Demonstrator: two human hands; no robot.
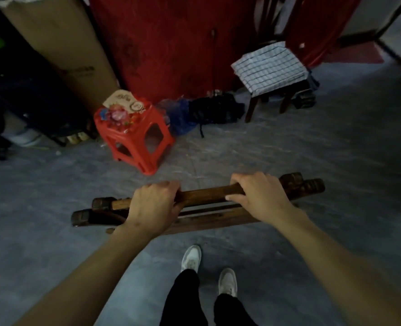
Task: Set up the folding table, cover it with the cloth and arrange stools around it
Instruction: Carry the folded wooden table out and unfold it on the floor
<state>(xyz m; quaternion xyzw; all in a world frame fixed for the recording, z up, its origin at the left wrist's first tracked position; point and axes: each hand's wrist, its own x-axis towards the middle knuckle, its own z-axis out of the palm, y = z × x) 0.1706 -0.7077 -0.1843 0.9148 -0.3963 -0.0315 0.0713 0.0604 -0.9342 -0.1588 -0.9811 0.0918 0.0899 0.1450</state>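
Head view: left hand [153, 207] and right hand [258, 196] both wrap tight around the folded wooden table [204, 203], carried edge-up above the floor [312, 161], likely balanced for unfolding.

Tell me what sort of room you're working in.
Probably a storage corner or back room of a home: bare concrete floor, a big cardboard box leaning on the wall, bags heaped beside a red stool.

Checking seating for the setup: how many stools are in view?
2. A red plastic stool stands on the floor left of centre; a wooden stool holding the folded checked cloth stands upper right. Others may be hidden.
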